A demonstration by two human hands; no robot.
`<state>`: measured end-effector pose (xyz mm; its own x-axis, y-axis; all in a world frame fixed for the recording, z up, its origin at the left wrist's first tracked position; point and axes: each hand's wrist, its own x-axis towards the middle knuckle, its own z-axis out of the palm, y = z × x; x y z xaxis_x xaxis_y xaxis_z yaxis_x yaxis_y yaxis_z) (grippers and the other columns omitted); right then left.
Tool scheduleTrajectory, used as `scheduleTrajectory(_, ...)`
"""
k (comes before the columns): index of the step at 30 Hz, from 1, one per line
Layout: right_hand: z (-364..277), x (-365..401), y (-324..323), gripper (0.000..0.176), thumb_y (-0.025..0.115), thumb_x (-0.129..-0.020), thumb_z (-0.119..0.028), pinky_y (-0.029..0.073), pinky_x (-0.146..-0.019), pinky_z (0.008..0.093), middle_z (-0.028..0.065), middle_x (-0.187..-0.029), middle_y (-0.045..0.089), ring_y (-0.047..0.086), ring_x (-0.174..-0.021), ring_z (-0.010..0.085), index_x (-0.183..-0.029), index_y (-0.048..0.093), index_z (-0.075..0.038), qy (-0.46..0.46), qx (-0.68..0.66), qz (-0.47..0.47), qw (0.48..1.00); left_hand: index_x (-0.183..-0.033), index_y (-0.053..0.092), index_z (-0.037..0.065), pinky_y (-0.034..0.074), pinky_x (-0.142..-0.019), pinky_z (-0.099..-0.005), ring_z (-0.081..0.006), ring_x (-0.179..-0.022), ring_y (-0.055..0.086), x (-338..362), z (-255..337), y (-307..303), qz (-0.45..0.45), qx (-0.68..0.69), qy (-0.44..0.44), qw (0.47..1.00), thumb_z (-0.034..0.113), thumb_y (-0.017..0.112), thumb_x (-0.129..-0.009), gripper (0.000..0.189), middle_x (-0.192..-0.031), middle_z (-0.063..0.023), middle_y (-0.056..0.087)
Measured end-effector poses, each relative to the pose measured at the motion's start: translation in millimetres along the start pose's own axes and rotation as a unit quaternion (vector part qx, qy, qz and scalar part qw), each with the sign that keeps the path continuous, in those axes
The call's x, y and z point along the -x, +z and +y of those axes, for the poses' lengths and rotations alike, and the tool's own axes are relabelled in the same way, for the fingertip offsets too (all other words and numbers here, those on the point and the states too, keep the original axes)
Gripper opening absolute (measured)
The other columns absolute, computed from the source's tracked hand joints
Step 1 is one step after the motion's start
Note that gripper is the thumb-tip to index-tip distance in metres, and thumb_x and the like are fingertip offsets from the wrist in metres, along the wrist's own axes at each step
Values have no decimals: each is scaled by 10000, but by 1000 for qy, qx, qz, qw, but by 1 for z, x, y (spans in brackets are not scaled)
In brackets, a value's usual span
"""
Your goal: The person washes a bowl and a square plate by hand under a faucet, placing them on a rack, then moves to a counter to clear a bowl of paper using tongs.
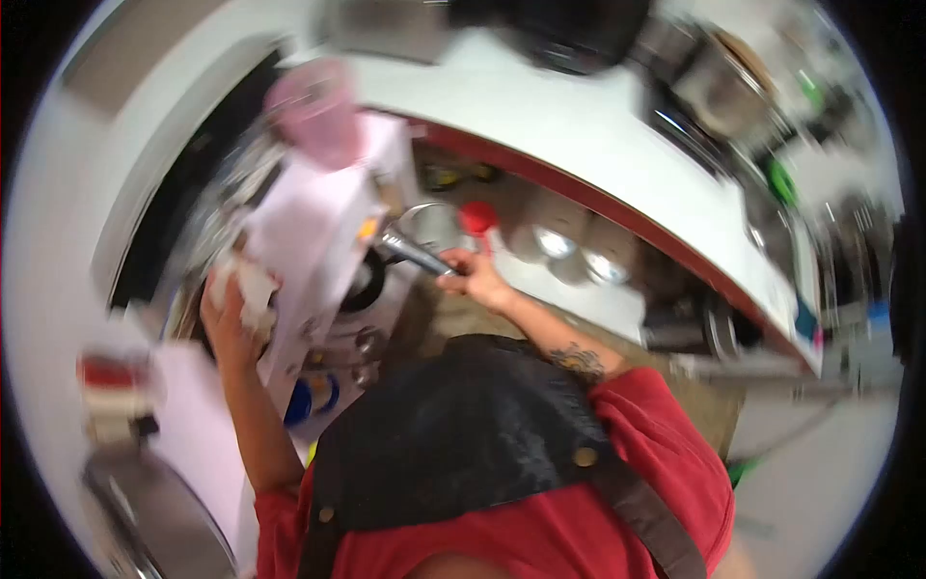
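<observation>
My left hand is closed around a crumpled white cloth or paper, above the left counter. Held out over the gap between the counters, my right hand grips a grey metallic utensil by one end. Its far end points left towards the counter's edge, and blur hides its exact kind. Just beyond the right hand, a red scoop-like item and a clear round container sit on the lower shelf.
A pink bucket-like container stands on the left counter. Clear glass or plastic vessels fill the shelf below the white worktop. Pots stand on the right. A grey pan or lid lies at lower left.
</observation>
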<state>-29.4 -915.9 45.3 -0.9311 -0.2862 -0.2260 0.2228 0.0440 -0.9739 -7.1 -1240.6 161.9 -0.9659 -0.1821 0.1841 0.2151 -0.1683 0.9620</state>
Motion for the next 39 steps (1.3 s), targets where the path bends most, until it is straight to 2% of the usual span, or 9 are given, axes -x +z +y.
scheduleTrajectory(7,117,124,-117,232,617,-709,-13,392,-476,249,32,-649,516,478,-513,102,-923,535,24,68,-67,188,978,-921,542,82,313,-360,-190,-77,-447,407,41,-76,182,-225,-88,-148,959,264,369,-842,263,-645,0,470)
scheduleTrajectory(11,198,226,-198,150,617,-709,-26,385,-452,262,50,-597,522,473,-479,105,-835,546,15,131,-78,309,939,-978,449,137,447,-540,-297,-132,-714,502,99,-165,306,-392,-54,-404,825,214,403,-820,182,-813,-33,479)
scheduleTrajectory(15,255,351,-279,168,619,-708,-46,389,-448,265,59,-598,537,484,-468,110,-851,567,26,164,-106,410,891,-1210,224,90,438,-798,-388,-273,-971,498,202,-253,473,-524,43,-510,681,-52,460,-709,572,-1058,-159,436)
scheduleTrajectory(19,296,469,-342,237,629,-722,-35,394,-459,243,49,-704,564,496,-526,106,-946,556,-9,222,-111,511,823,-1173,379,79,431,-823,-376,-236,-977,517,313,-333,657,-546,107,-609,565,34,456,-824,360,-1117,-119,488)
scheduleTrajectory(23,310,556,-371,256,617,-716,-27,394,-469,247,49,-665,545,488,-514,105,-954,531,16,199,-181,592,760,-1020,507,82,455,-778,-305,-172,-931,527,404,-352,838,-450,62,-635,626,146,481,-851,182,-1034,-67,544)
scheduleTrajectory(27,332,604,-373,225,613,-733,-28,393,-451,238,26,-667,534,495,-506,114,-936,519,-1,169,-204,641,720,-1255,289,-19,354,-911,-501,-401,-1154,344,451,-373,956,-252,256,-712,603,269,336,-889,468,-1276,-205,335)
scheduleTrajectory(29,338,616,-370,228,609,-738,-28,375,-433,228,25,-668,532,493,-486,108,-945,516,-7,158,-252,659,690,-1317,-19,-37,294,-975,-496,-434,-1228,186,463,-379,973,-352,287,-668,589,284,254,-919,580,-1364,-234,112)
scheduleTrajectory(37,323,604,-395,217,599,-750,-18,352,-421,214,19,-686,542,498,-480,103,-954,524,-23,168,-301,626,700,-1163,420,57,416,-884,-372,-279,-1077,454,466,-421,970,-455,89,-566,682,246,363,-896,333,-1113,-146,499)
scheduleTrajectory(39,319,596,-403,212,599,-748,-12,350,-421,214,18,-684,543,498,-480,105,-947,527,-27,156,-306,611,713,-842,544,64,442,-590,-275,-167,-743,519,455,-438,947,-573,11,-485,661,175,505,-796,127,-821,-70,546)
